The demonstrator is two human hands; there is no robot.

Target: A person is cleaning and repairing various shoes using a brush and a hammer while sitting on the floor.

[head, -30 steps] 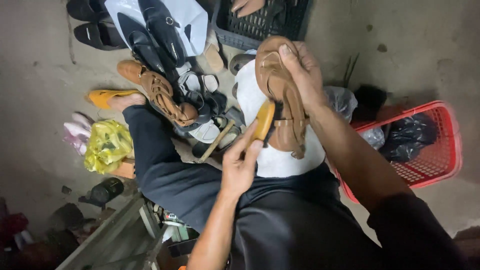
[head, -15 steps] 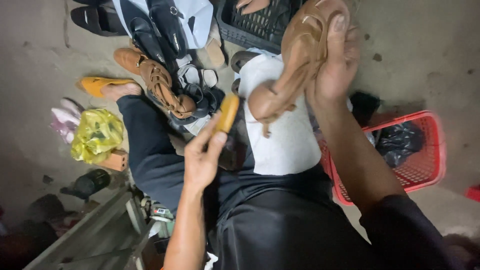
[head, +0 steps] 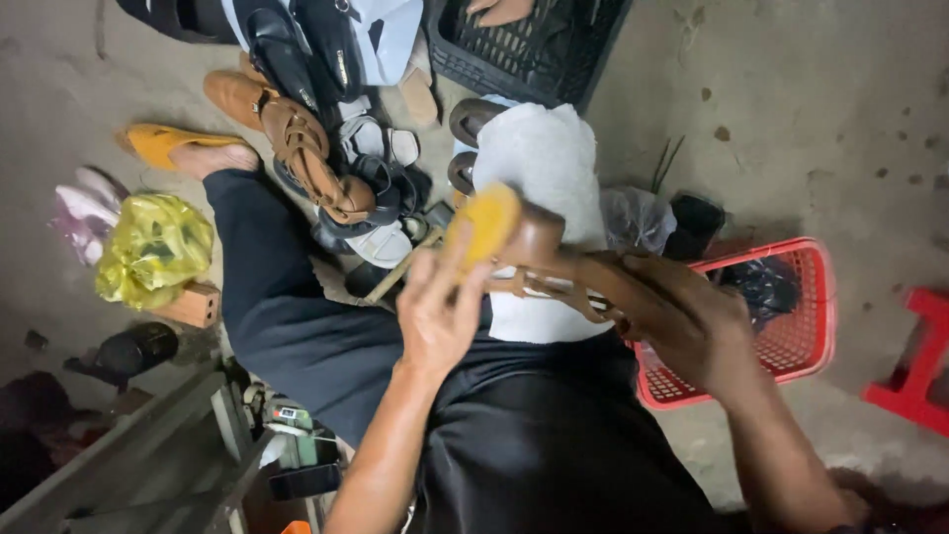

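Holding a brown strappy sandal [head: 554, 267] sideways over the lap: right hand [head: 682, 321] is closed around its straps. Left hand [head: 440, 311] pinches a yellow-orange block [head: 484, 222] in its fingertips, pressed against the sandal's heel end. White cloth [head: 544, 168] lies on the knee below; red basket [head: 801, 326] sits just beside.

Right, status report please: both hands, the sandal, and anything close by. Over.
Left hand grips yellow brush against brown sandal. Right hand holds sandal by its straps, over white cloth on lap. Shoe pile and red basket close by.
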